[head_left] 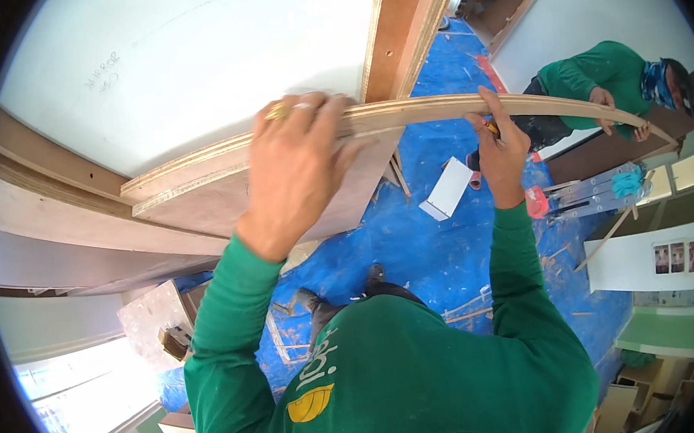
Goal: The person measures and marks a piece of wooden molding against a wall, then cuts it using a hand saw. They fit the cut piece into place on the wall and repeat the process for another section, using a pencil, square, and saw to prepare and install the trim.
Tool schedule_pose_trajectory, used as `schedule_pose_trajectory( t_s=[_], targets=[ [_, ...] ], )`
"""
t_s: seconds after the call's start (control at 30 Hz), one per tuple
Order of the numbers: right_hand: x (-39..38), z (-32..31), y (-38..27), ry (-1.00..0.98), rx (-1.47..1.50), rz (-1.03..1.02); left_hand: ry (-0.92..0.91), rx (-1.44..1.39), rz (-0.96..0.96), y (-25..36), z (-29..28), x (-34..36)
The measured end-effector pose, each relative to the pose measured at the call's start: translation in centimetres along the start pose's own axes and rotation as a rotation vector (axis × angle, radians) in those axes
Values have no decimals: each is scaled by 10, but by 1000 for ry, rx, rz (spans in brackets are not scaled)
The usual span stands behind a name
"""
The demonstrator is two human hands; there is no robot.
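Note:
A long plywood strip (420, 109) runs across the view beside a white panel (214, 49) and above a lower plywood board (218, 209). My left hand (296, 172) grips the strip near that panel, fingers over its top edge, with a gold ring on one finger. My right hand (502, 157) holds the strip further right and has a small yellow-and-dark tool (490, 127), partly hidden, in its fingers. A co-worker in a green sleeved top (594, 70) holds the strip's far right end with both hands.
Blue sheeting (438, 258) covers the floor, with scattered offcuts and a white box-like piece (446, 189). A folded metal ladder (587, 196) with a teal cloth lies at the right. Wooden boards (149, 319) stand at the lower left, near a bright window.

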State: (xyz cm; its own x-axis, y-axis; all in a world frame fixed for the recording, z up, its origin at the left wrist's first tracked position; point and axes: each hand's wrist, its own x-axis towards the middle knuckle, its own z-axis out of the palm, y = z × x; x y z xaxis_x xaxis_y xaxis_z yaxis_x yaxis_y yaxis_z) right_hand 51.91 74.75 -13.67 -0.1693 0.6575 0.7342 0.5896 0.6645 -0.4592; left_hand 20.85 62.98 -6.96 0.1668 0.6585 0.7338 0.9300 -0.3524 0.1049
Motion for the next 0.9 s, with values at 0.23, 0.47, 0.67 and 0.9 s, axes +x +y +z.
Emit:
schedule_pose_trajectory(
  t_s=[0.23, 0.47, 0.67, 0.9],
  targets=[
    [-6, 8, 18, -75, 19, 75, -133, 104, -101, -2, 19, -2],
    [-14, 8, -4, -74, -44, 119, -211, 41, -243, -3, 13, -16],
    [-9, -11, 10, -122, 73, 294, -47, 73, -96, -10, 27, -10],
    [-9, -17, -19, -29, 531, 266, -84, 101, -99, -13, 27, -4]
  ],
)
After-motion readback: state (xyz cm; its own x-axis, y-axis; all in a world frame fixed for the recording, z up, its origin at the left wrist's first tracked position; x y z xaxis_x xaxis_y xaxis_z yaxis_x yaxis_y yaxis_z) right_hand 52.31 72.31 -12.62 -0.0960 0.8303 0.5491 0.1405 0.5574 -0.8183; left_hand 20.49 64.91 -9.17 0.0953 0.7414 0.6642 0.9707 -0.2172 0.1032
